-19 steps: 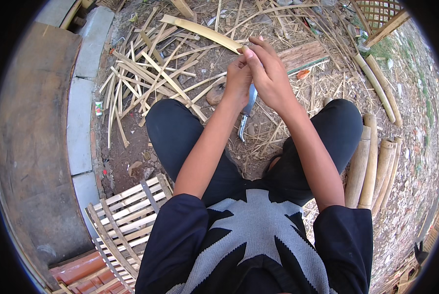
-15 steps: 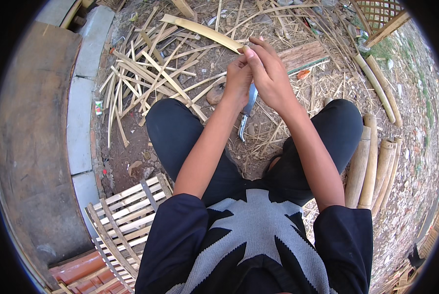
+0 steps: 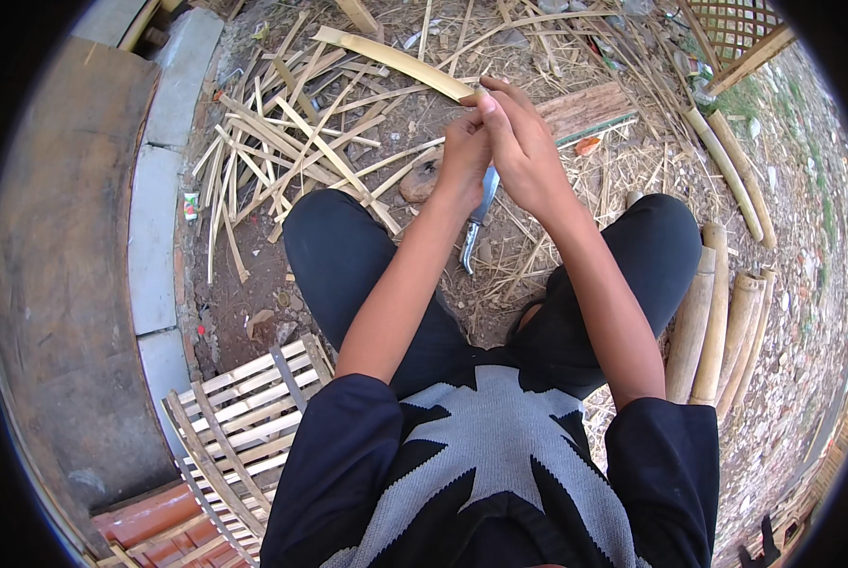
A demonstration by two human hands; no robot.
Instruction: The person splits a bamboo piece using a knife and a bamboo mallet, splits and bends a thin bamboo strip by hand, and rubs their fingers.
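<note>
My two hands are together in front of me, beyond my knees. A wide, pale bamboo strip (image 3: 396, 62) runs from the upper left to the fingertips of my right hand (image 3: 528, 151), which close at its near end. My left hand (image 3: 466, 163) is curled closed against the right one; what its fingers hold is hidden. Below the hands a knife (image 3: 471, 237) shows its metal-coloured handle and part of its blade, the rest covered by my hands. A round wooden block (image 3: 420, 180) lies left of the knife.
Thin bamboo strips (image 3: 282, 151) lie heaped at the left. A wooden plank (image 3: 585, 109) is behind my right hand. Bamboo poles (image 3: 694, 322) lie by my right knee, two more (image 3: 732, 175) farther off. A slatted bamboo rack (image 3: 244, 417) stands near left, beside a concrete edge (image 3: 154, 237).
Both hands have shifted slightly to the right, and the wide strip a little with them. The knife stays where it was.
</note>
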